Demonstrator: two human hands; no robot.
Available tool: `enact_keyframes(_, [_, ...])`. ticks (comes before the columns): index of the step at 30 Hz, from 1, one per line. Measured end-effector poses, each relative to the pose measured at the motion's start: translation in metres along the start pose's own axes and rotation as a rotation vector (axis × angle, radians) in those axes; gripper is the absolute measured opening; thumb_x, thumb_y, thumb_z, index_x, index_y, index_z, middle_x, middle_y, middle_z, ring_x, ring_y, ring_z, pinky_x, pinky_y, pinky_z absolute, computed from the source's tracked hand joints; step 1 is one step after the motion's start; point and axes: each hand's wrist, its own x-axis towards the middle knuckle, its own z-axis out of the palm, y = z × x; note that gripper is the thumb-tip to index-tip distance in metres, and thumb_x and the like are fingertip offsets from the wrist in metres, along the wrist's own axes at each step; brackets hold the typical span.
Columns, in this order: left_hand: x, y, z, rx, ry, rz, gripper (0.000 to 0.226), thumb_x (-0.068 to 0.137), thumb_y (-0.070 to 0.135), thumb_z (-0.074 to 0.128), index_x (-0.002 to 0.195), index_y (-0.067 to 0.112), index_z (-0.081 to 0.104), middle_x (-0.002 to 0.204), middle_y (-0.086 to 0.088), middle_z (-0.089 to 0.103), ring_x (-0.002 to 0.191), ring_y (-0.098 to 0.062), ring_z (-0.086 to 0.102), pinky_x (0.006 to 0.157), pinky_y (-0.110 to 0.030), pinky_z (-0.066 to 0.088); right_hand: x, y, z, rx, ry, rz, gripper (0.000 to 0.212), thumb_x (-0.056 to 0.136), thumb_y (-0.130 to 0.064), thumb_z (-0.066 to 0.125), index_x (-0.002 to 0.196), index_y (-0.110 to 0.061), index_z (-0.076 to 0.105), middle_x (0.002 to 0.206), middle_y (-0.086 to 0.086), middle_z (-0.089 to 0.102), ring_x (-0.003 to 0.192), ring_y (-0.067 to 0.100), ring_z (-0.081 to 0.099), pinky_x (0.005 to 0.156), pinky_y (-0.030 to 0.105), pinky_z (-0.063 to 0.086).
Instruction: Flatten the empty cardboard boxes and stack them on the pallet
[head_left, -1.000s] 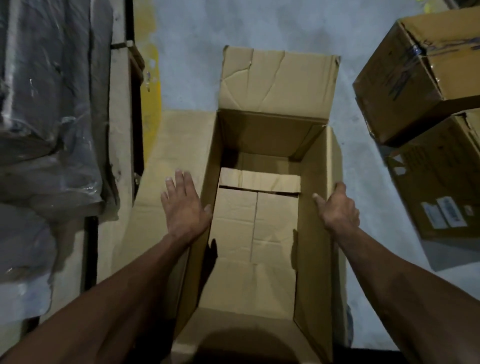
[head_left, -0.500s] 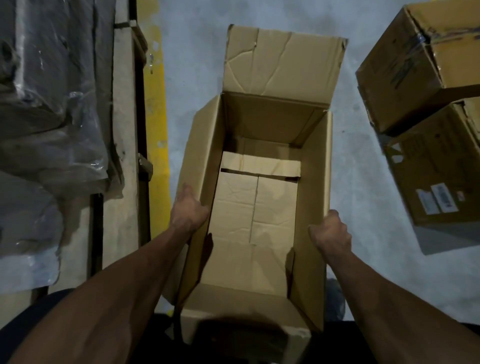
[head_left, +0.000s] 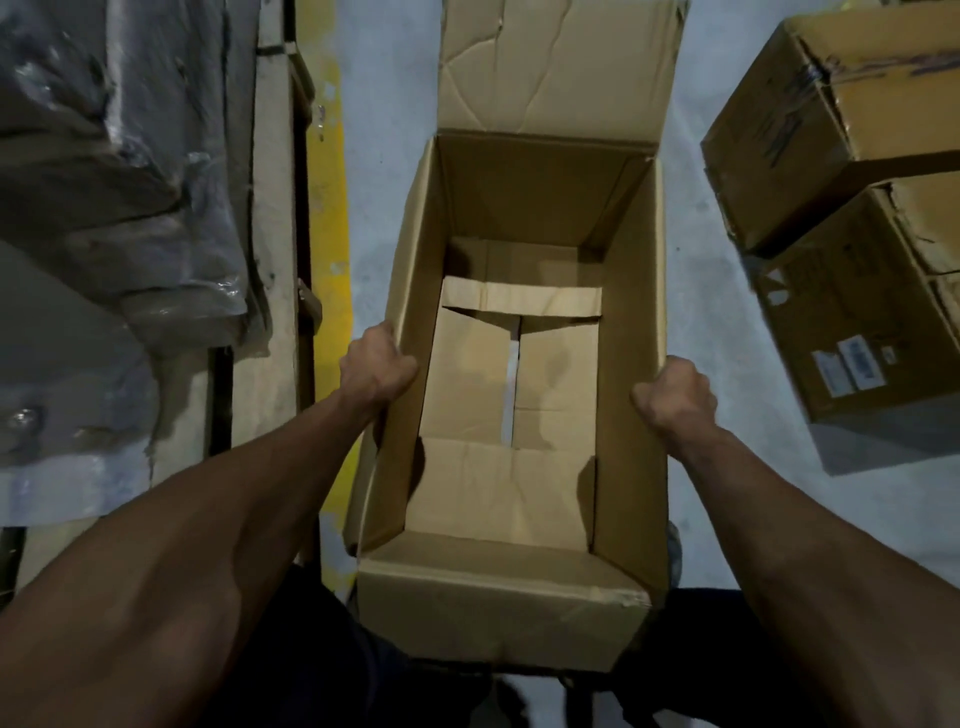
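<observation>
Squarely between them, left hand (head_left: 375, 366) and right hand (head_left: 675, 395) grip the open box (head_left: 498, 499).

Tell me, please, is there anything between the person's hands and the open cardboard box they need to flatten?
Nothing visible is in the way. The left hand already grips the left wall of the open box and the right hand grips its right wall. The box is empty inside, with its bottom flaps folded shut.
</observation>
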Motion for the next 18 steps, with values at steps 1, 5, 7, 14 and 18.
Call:
enact_keyframes(1, [-0.005, 0.001, -0.004, -0.012, 0.012, 0.007, 0.054, 0.066, 0.028, 0.056, 0.118, 0.014, 0.059, 0.104, -0.011, 0.069, 0.094, -0.035, 0.066, 0.085, -0.048, 0.058, -0.005, -0.001, -0.006, 0.004, 0.012, -0.008, 0.026, 0.093, -0.016, 0.061, 0.117, -0.005, 0.061, 0.112, 0.018, 0.063, 0.103, 0.039, 0.061, 0.080, 0.038, 0.048])
enact_keyframes(5, [-0.038, 0.007, -0.024, -0.035, 0.059, 0.027, 0.041, 0.077, 0.018, 0.061, 0.117, 0.016, 0.058, 0.102, -0.010, 0.068, 0.095, -0.035, 0.066, 0.088, -0.047, 0.056, -0.038, -0.001, -0.031, 0.031, 0.073, -0.048, 0.019, 0.093, -0.015, 0.063, 0.111, -0.008, 0.061, 0.103, 0.015, 0.062, 0.094, 0.035, 0.060, 0.077, 0.039, 0.051])
enact_keyframes(7, [-0.052, 0.011, -0.032, -0.056, 0.070, 0.051, 0.042, 0.077, 0.017, 0.061, 0.118, 0.015, 0.057, 0.099, -0.010, 0.068, 0.092, -0.035, 0.066, 0.086, -0.048, 0.057, -0.052, -0.001, -0.044, 0.035, 0.093, -0.067, 0.018, 0.094, -0.016, 0.064, 0.110, -0.010, 0.059, 0.099, 0.013, 0.061, 0.089, 0.031, 0.058, 0.075, 0.039, 0.052])
enact_keyframes(14, [-0.099, 0.040, -0.068, -0.030, 0.185, 0.128, 0.048, 0.079, 0.019, 0.062, 0.125, 0.009, 0.055, 0.099, -0.014, 0.067, 0.095, -0.038, 0.064, 0.087, -0.047, 0.055, -0.094, 0.002, -0.095, 0.068, 0.171, -0.131, 0.024, 0.094, -0.015, 0.062, 0.115, -0.005, 0.063, 0.096, 0.012, 0.058, 0.084, 0.030, 0.052, 0.070, 0.031, 0.041])
enact_keyframes(18, [-0.118, 0.042, -0.076, -0.008, 0.218, 0.154, 0.036, 0.080, 0.016, 0.064, 0.116, 0.017, 0.058, 0.101, -0.013, 0.067, 0.095, -0.037, 0.065, 0.086, -0.046, 0.056, -0.114, 0.010, -0.103, 0.084, 0.178, -0.117, 0.023, 0.093, -0.017, 0.061, 0.114, -0.008, 0.063, 0.096, 0.010, 0.058, 0.085, 0.030, 0.052, 0.073, 0.032, 0.043])
